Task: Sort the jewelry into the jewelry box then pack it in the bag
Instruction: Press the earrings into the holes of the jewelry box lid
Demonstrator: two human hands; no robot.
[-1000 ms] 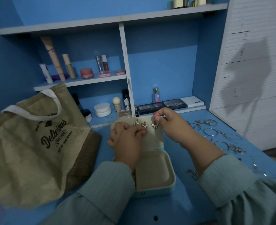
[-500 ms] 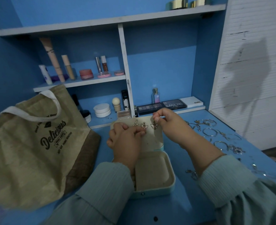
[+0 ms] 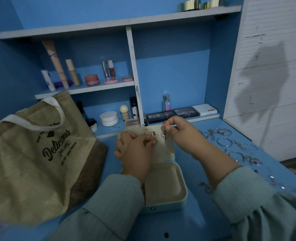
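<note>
At the left edge of the blue desk [image 3: 187, 221] we see a coarse woven bag [image 3: 30, 164], slumped, with white fabric handles and dark print. Near the middle stands the jewelry box [image 3: 166, 192], open, rounded at its corners, pale turquoise outside and lined with soft cream material. Our left hand [image 3: 135, 150] rests on the raised lid with curled fingers; we cannot tell what it pinches. On the lid hang small glittering butterfly earrings [image 3: 154, 134]. Our right hand [image 3: 182, 133] pinches the top of the butterfly earring [image 3: 165, 135] furthest right. Along the right edge lie thin metal hoops and chains [image 3: 230, 143], loose and shiny.
</note>
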